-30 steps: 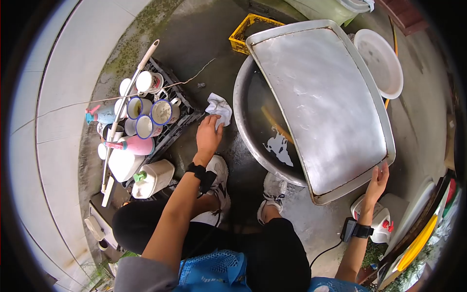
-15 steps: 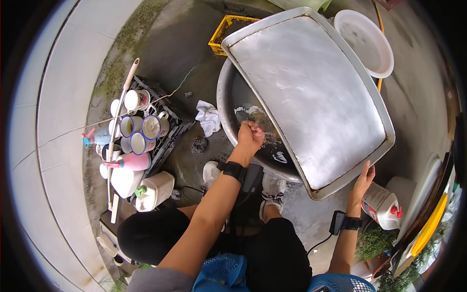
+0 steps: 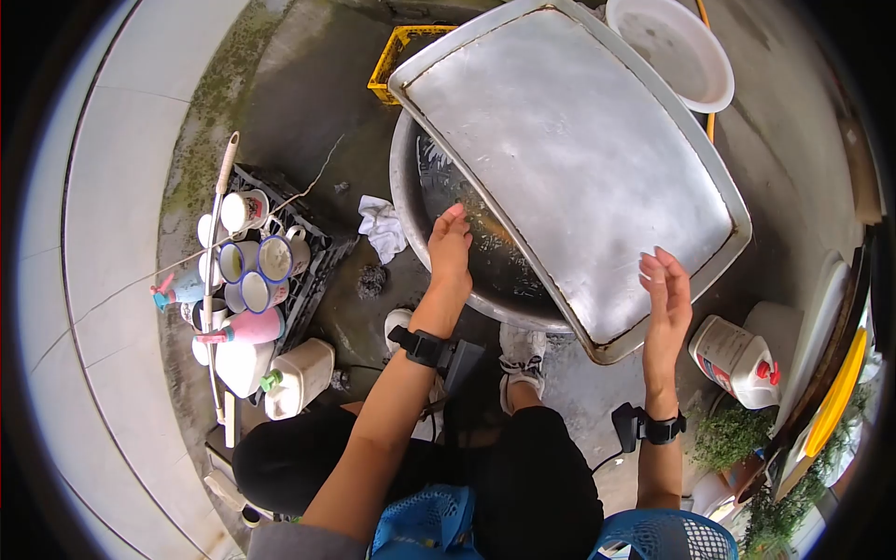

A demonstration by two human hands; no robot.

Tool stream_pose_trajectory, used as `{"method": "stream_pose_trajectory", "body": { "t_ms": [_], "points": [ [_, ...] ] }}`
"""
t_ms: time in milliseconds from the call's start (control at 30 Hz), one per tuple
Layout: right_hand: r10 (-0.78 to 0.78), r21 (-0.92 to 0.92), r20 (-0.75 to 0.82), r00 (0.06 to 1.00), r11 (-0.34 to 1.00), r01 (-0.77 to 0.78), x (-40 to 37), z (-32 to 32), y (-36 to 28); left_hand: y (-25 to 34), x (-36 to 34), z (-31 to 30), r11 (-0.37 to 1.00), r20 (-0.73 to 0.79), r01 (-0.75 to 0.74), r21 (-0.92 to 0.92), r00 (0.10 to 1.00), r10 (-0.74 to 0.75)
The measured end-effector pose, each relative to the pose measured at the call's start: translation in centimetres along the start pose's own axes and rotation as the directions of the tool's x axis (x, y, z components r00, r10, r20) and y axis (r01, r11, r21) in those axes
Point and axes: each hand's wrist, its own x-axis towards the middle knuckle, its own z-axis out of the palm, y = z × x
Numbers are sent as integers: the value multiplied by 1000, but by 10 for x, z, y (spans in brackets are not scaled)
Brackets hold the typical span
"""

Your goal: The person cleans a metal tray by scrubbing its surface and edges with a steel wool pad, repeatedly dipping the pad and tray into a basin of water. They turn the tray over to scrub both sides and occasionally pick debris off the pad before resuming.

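Observation:
A large metal baking tray (image 3: 579, 177) with a browned rim leans across a round metal basin (image 3: 403, 187) holding dark water. My right hand (image 3: 665, 299) is raised over the tray's near right corner, fingers apart and slightly bent, nothing in them. Over the near left rim of the basin is my left hand (image 3: 450, 252), fingers stretched toward the water and no object showing in them. Whitish suds and brownish bits float on the water beside the tray's edge.
Left of the basin lie a white cloth (image 3: 382, 227) and a dark scouring ball (image 3: 371, 280). Enamel mugs (image 3: 275, 259) and bottles crowd a black crate. A yellow crate (image 3: 381, 79) and a white tub (image 3: 677, 51) stand behind; a white jug (image 3: 733, 359) stands at right.
My right hand has let go of the tray's near right edge and lifted over its surface. My left hand has drawn back from the water toward the basin's rim. The view has shifted slightly.

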Motion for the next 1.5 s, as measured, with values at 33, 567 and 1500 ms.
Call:
{"method": "stream_pose_trajectory", "body": {
  "t_ms": [33, 567, 1500],
  "points": [
    [72, 45, 211, 975, 996, -83, -4, 18, -4, -6, 1, -1, 996, -19, 90, -8, 996, -90],
    [407, 68, -294, 865, 911, -406, -1, 255, 185, -58, 77, -27, 981, 26, 185, 61, 982, -187],
    [-71, -341, -565, 822, 927, -155, 16, -83, 54, 32, 24, -9, 807, 47, -261, 530, 959, 279]
  ]
}}
